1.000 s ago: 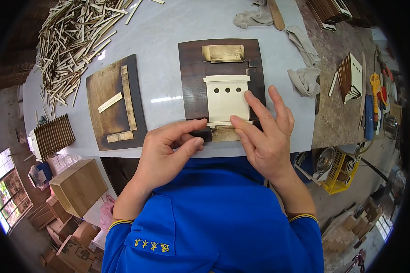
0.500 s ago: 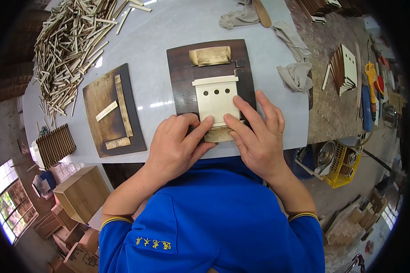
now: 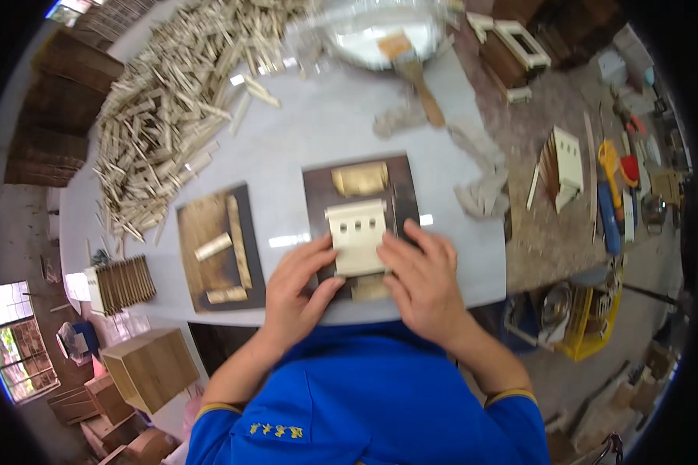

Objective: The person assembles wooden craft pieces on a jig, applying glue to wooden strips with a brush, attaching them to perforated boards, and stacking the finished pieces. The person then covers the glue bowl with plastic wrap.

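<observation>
A pale wooden panel [image 3: 358,249] with three dark holes and a strip across its far edge lies on a dark wooden board [image 3: 318,182]. My left hand [image 3: 296,291] presses its fingertips on the panel's left edge, thumb near the lower left corner. Along the right edge, the curled fingers of my right hand [image 3: 425,283] hold the panel from the other side. Beyond the panel, a yellowish wooden block [image 3: 361,179] sits on the board; another pale piece [image 3: 371,287] shows at its near edge. Motion blurs the picture somewhat.
Left of the board, a second board [image 3: 202,267] carries loose strips. A large heap of thin wooden sticks [image 3: 167,124] covers the far left. A brush [image 3: 419,81] leans on a plastic-covered bowl [image 3: 364,39]. Grey cloths [image 3: 481,194], stacked holed panels [image 3: 568,167] and tools [image 3: 610,167] lie right.
The view has tilted toward the far side, bringing the bowl into sight. My hands have shifted from the panel's near edge to its left and right sides.
</observation>
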A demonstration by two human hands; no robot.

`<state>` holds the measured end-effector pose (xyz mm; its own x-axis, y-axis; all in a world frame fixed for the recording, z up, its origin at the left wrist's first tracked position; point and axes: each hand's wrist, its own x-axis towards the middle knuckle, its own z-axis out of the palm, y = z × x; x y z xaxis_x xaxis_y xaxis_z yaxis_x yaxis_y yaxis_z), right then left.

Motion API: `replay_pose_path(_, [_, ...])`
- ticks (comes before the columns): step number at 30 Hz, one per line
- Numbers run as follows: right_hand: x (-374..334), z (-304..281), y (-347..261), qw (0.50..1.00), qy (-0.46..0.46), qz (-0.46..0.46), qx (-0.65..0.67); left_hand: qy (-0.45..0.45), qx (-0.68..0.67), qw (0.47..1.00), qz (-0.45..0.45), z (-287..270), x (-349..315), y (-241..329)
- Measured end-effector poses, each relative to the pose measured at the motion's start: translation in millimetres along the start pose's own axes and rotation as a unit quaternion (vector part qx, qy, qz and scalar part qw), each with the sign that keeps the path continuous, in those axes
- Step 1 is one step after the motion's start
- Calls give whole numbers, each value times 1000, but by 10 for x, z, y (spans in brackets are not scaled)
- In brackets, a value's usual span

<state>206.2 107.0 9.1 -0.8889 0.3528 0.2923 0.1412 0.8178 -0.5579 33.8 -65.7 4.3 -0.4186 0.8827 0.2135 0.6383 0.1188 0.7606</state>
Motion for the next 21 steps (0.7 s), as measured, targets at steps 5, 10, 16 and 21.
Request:
replay_pose_path(5, [140,79,-167,998,-30,-42,37,119,-446,830,-314,-71,-3,-160])
replay_pose_path(10, [223,-192,169,995,59,-43,63,109,-429,843,-307,-284,8,-172])
replay_pose_path(16, [238,-903,1272,928,216,101,-286,221,-441,842,-218,-625,-34,-303])
replay_pose_path(21, [41,-1185,2205,867,161,246,-401,293,-344,877,-163,-1205,-117,-344])
